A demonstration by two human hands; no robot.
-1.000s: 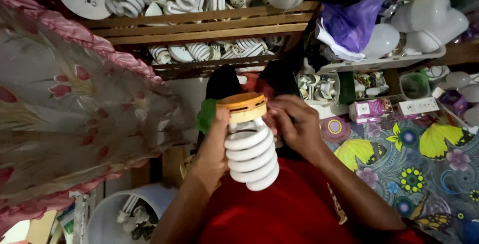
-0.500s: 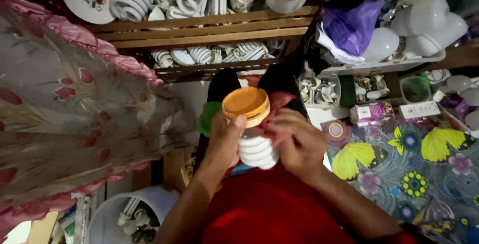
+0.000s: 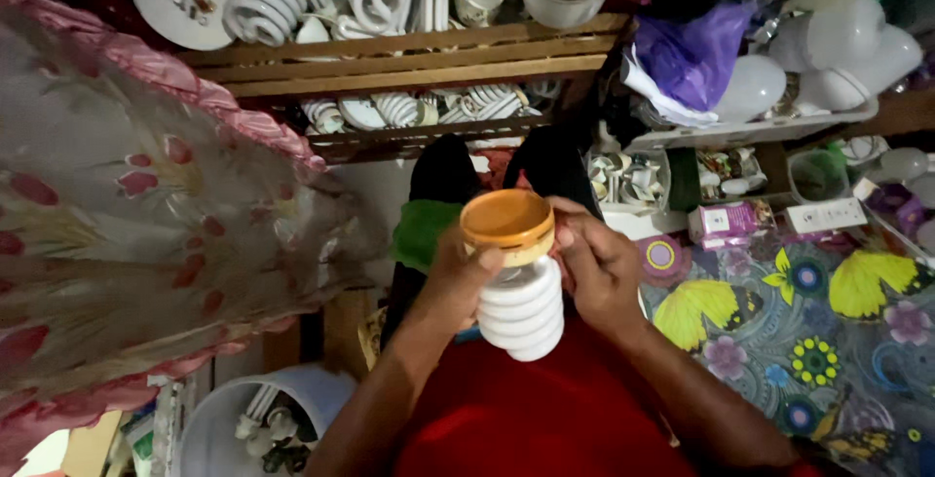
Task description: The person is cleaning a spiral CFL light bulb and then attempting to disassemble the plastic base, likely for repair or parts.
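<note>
Cluttered repair corner: a wooden shelf (image 3: pixel 409 58) along the top edge carries white spiral lamps and lamp parts; a worktop (image 3: pixel 828 360) under a butterfly-print cloth fills the lower right, small boxes lying at its far edge, and a white bucket (image 3: pixel 219 423) of discarded lamps stands lower left. Centre: a spiral lamp (image 3: pixel 519 287) held between both hands above the red lap. Its long axis runs near upright, tilted slightly, the orange base cap (image 3: pixel 506 224) uppermost and the white coil below. The left hand (image 3: pixel 458 282) wraps the coil, thumb pressed near the cap's rim. The right hand (image 3: pixel 599 263) pinches the cap's right side with curled fingers and lies nearer the cap.
</note>
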